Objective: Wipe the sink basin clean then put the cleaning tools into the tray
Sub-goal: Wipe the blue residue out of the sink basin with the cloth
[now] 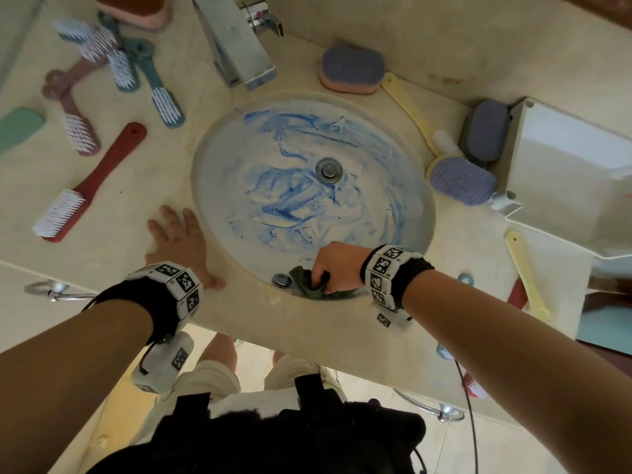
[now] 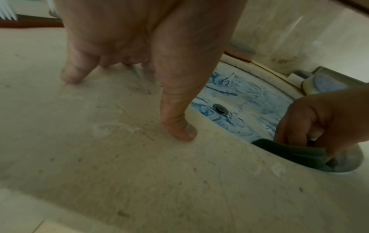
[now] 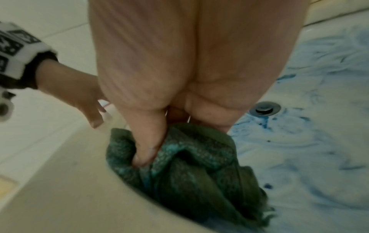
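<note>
Counter [image 1: 136,186]: beige stone, speckled and scuffed, with faint pale smears in the left wrist view [image 2: 119,157].
Faucet [image 1: 239,46]: boxy chrome spout at the back of the counter, with a lever handle just beside it.
Wall [image 1: 444,35]: beige, with a brownish stain.
Floor [image 1: 496,449]: pale tiles.
Chrome rail [image 1: 51,292]: curved, below the counter's front edge on the left.
Cable [image 1: 473,422]: thin and black, hanging down on the right.
Shorts [image 1: 219,378]: light-coloured, worn by the person.
</note>
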The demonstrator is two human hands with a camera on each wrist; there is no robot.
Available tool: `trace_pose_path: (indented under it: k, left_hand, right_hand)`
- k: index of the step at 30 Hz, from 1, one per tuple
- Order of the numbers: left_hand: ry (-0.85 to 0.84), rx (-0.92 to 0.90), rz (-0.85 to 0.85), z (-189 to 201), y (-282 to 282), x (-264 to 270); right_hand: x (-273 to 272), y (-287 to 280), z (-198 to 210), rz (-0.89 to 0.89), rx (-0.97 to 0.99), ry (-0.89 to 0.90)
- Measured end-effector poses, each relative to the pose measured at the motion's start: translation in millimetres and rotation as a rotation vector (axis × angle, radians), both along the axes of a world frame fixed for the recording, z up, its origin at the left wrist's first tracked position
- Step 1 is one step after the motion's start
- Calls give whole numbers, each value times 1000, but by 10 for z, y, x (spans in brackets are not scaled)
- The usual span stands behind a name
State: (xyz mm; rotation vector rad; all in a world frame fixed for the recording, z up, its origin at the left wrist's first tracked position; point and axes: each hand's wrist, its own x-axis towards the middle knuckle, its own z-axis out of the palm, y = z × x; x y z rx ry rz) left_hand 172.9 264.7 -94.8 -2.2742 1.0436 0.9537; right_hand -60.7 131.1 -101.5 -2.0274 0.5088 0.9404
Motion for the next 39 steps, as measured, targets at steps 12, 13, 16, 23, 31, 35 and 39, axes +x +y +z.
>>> trace_pose_path:
  k: [12,13,16,23,31,35,39]
  left_hand:
    - [-8,-31,-33,-27,55,22]
    - [-6,-32,-30,-27,57,26]
    - [4,-38,-6,-18,66,32]
    - [-1,-33,-7,-13,46,24]
    - [-4,-36,-3,9,53,27]
    - [-18,-32,-32,-17,62,37]
    - [-19,-32,-31,-17,62,37]
  right_hand:
    - [-246,-118,-116,-5,-15,49]
    - [-207,-86,-132,-53,11,24]
    - [-140,-21,-160,-237,96,-45]
    - [-134,21,-3,-410,86,-221]
    - [288,207,14,-56,67,-216]
    - [208,115,-49,-80,44,-146]
    - [113,59,-117,-49,7,-64]
